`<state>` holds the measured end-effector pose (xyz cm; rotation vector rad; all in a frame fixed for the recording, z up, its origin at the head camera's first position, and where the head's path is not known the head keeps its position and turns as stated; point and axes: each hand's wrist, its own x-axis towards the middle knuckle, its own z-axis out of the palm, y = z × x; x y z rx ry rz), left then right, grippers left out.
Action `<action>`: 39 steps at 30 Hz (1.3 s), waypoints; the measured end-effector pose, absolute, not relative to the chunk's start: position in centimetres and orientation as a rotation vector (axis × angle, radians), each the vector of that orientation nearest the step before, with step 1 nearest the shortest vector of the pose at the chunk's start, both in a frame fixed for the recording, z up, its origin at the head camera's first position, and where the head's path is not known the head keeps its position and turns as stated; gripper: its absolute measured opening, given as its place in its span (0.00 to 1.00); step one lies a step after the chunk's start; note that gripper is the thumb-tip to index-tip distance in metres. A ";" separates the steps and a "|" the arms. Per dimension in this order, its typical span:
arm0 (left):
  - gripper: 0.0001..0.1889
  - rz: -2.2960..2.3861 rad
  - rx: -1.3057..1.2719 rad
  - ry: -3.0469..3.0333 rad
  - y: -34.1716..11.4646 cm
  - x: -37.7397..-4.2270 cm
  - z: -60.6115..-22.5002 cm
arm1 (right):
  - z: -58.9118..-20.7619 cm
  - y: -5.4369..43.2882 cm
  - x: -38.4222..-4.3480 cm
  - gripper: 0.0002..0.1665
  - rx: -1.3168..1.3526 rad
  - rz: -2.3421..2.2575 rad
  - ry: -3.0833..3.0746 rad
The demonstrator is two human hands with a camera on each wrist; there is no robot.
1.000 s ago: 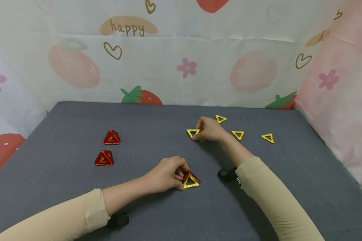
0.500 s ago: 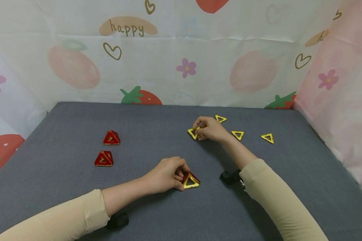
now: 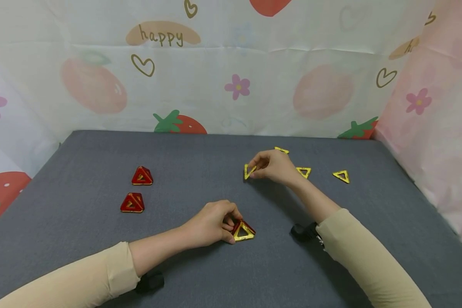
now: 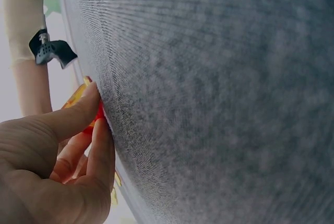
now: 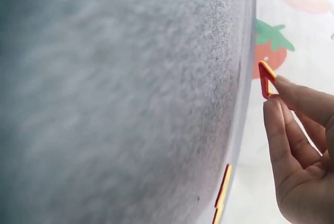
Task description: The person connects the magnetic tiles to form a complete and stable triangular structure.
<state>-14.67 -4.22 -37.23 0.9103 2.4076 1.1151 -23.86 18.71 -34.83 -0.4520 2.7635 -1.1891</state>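
Grey cloth (image 3: 192,179): left fingers (image 4: 102,156) pinch a red-and-yellow pyramid (image 3: 248,231), right fingers (image 5: 278,130) a yellow triangle (image 3: 246,172)

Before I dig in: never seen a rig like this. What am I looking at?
There is no robot here, just a person's bare left hand and right hand. The wide picture is taken from the head, looking forward and down; the two close ones come from the left and right wrists.

On the grey cloth, two mostly red pyramids stand toward the left, and three flat yellow triangles lie toward the right.

The left hand holds a red-and-yellow piece; the right hand pinches a single triangle, tilted up.
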 end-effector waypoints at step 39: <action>0.21 1.123 0.908 2.400 -4.4 -14.7 -37.1 | -32.8 18.9 -15.9 0.10 -0.875 -1.330 2.735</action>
